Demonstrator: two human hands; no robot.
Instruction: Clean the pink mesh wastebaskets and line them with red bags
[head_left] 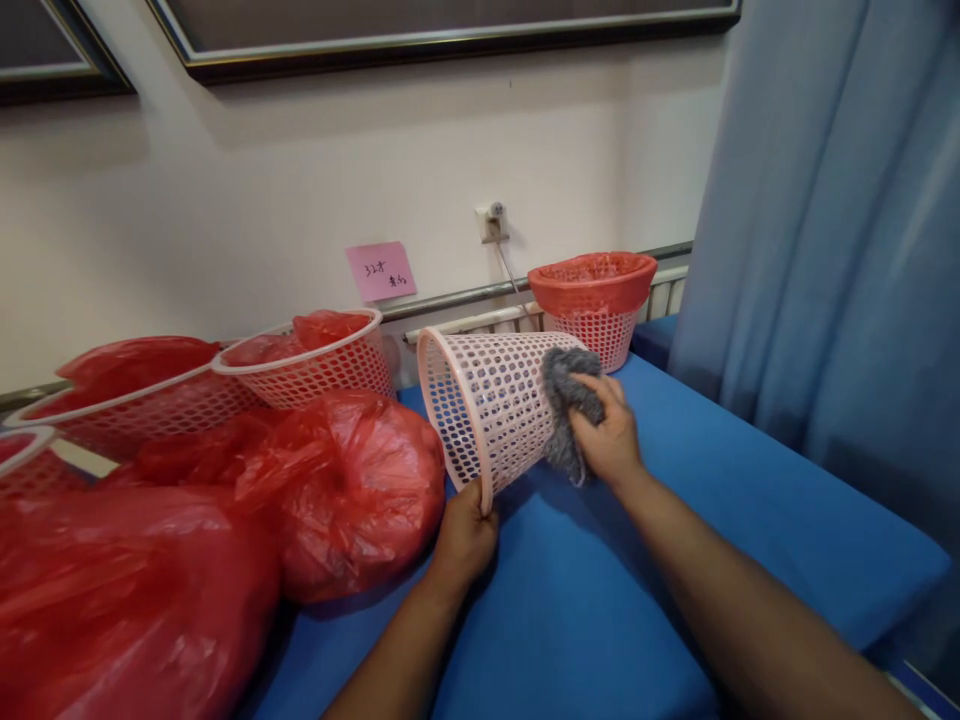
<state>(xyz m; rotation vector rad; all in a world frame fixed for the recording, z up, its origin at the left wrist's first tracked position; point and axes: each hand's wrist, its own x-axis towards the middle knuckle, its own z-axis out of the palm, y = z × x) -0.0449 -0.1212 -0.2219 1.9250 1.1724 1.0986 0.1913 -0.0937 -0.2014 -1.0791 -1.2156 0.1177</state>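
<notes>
A pale pink perforated plastic wastebasket point(517, 385) lies tipped on its side, its open mouth facing left. My left hand point(466, 535) is closed on the lower part of its rim. In my right hand point(611, 425) is a bunched grey cloth point(564, 400), pressed against the basket's side near its base. The fingers wrap over the cloth, and part of it hangs below the hand. Beneath the basket is a blue-covered bed or table point(570, 600).
Bulging red plastic bags point(360, 490) fill the left side. Behind them stand bag-lined baskets point(330, 365). Another basket with a red liner point(592, 290) stands at the back right. A pink note point(381, 271) and a socket point(492, 224) are on the wall; a blue curtain point(817, 220) hangs right.
</notes>
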